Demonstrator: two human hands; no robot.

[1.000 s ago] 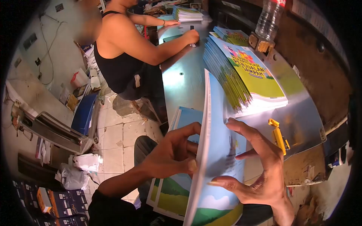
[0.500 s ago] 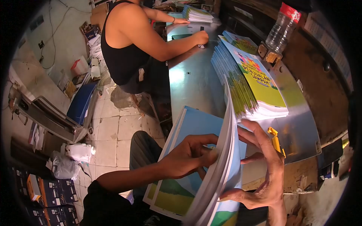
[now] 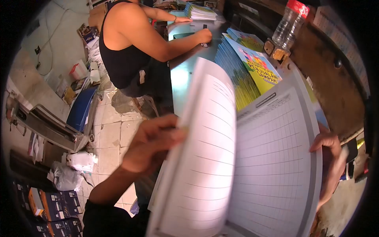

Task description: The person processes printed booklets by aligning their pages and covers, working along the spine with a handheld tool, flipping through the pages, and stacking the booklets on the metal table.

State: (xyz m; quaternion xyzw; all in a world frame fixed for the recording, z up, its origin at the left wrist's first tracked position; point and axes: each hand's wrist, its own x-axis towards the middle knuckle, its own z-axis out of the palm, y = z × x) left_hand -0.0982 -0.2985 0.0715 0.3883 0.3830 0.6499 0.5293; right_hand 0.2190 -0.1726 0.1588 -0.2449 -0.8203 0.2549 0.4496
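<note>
Gripping: open booklet [image 3: 272, 158], near; left hand [image 3: 154, 142] and right hand [image 3: 331, 160] apart, clamped on opposite sides
Surface [image 3: 182, 85]: shiny, stretching far, carrying booklet stack [image 3: 254, 67] at right
Room: tiled floor [image 3: 109, 132] at left

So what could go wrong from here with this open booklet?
The curved pages by the left hand might crease or slip if pinched unevenly. The right hand seems to hold only the outer edge of the open booklet, so that side could droop. Swung away, the booklet might knock the stacked booklets beyond it.
</note>
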